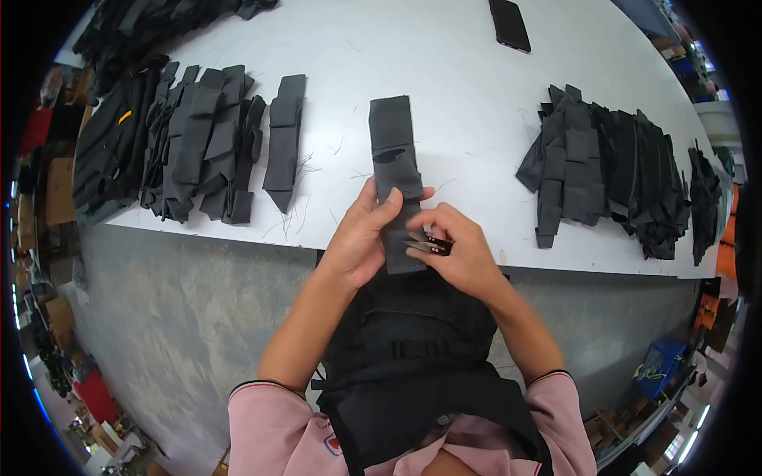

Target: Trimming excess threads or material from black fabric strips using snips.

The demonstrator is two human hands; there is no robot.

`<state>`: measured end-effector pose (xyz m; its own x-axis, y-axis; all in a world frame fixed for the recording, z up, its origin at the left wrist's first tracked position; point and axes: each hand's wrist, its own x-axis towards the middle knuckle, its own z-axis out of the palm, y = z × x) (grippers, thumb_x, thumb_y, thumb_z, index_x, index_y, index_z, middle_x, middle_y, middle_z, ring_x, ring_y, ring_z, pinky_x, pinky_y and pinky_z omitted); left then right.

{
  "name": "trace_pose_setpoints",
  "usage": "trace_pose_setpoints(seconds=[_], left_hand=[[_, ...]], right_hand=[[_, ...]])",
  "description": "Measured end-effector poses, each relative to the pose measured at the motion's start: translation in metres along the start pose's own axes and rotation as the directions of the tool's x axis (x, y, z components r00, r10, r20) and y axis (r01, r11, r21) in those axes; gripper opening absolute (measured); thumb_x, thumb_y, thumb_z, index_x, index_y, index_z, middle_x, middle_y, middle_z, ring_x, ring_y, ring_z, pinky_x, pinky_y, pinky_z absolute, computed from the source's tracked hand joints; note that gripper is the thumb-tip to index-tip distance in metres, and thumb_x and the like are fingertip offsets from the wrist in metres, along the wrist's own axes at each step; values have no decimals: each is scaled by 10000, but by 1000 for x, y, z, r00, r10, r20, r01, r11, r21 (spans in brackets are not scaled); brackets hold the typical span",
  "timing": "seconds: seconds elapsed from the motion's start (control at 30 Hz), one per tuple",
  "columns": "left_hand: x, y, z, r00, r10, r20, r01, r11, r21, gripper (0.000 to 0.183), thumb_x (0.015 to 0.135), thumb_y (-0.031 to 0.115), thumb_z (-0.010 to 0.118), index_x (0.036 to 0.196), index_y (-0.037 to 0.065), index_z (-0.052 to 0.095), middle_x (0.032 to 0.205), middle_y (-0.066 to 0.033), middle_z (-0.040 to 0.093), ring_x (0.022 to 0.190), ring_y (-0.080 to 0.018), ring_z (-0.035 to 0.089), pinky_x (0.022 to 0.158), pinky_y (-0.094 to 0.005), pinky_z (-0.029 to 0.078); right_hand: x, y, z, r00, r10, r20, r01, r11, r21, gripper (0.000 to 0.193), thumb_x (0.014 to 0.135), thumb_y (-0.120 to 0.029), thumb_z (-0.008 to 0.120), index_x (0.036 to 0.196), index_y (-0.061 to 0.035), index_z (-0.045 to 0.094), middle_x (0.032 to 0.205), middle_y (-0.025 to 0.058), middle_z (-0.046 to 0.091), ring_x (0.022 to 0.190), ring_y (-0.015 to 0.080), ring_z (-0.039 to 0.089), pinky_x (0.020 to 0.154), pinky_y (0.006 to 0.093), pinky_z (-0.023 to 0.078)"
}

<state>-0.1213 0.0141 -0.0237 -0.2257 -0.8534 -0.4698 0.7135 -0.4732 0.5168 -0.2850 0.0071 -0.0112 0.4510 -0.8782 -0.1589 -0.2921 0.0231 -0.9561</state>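
A long, dark grey fabric strip (pixel 392 123) with stitched folds lies lengthwise before me, its near end reaching past the table's front edge. My left hand (pixel 367 234) is closed round the strip's middle, thumb on top. Small black thread snips (pixel 432 244) sit in my right hand (pixel 460 246), their pointed blades facing left over the strip's near part. Whether the blades touch the fabric I cannot tell. Left of the held piece lies a similar single strip (pixel 286 143), with loose thread ends beside it.
Piles of dark fabric strips (pixel 208 147) lie on the white table (pixel 468 111) at left. More strip bundles (pixel 571 166) and black pieces (pixel 643 182) lie at right. A black phone (pixel 509 25) rests at the far side. A blue crate (pixel 660 366) stands on the floor.
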Motion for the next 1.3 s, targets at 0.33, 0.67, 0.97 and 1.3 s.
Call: trace_pose_setpoints(seconds=[0.33, 0.67, 0.97, 1.3], left_hand=[[1, 2, 8, 982, 98, -162, -76, 988, 136, 268, 958, 216, 478, 1161, 56, 404, 1043, -153, 623, 763, -181, 617, 598, -322, 546], [-5, 5, 7, 974, 153, -166, -115, 970, 214, 265, 959, 226, 478, 1144, 46, 422, 1001, -149, 635, 678, -158, 621, 557, -286, 529], [-6, 3, 8, 978, 123, -169, -86, 974, 210, 246, 963, 219, 467, 1140, 53, 428, 999, -138, 637, 684, -147, 621, 560, -283, 526], [-6, 2, 8, 980, 115, -164, -70, 965, 253, 244, 963, 217, 467, 1145, 58, 434, 997, -129, 637, 689, -143, 618, 567, -271, 515]], right_hand=[[-34, 16, 27, 880, -431, 199, 466, 705, -535, 375, 555, 23, 667, 912, -85, 624, 724, 49, 545, 558, 239, 536, 518, 311, 447], [-37, 1, 3, 897, -411, -161, 268, 797, -542, 330, 679, -107, 731, 987, -82, 614, 789, 39, 519, 573, 195, 513, 508, 290, 404], [-27, -3, 6, 859, -510, -56, 320, 618, -718, 316, 665, -103, 720, 969, -93, 638, 731, 20, 492, 534, 184, 475, 474, 301, 360], [-34, -8, -2, 896, -432, -107, 271, 720, -640, 312, 658, -85, 721, 956, -91, 628, 726, 24, 473, 545, 198, 483, 480, 300, 370]])
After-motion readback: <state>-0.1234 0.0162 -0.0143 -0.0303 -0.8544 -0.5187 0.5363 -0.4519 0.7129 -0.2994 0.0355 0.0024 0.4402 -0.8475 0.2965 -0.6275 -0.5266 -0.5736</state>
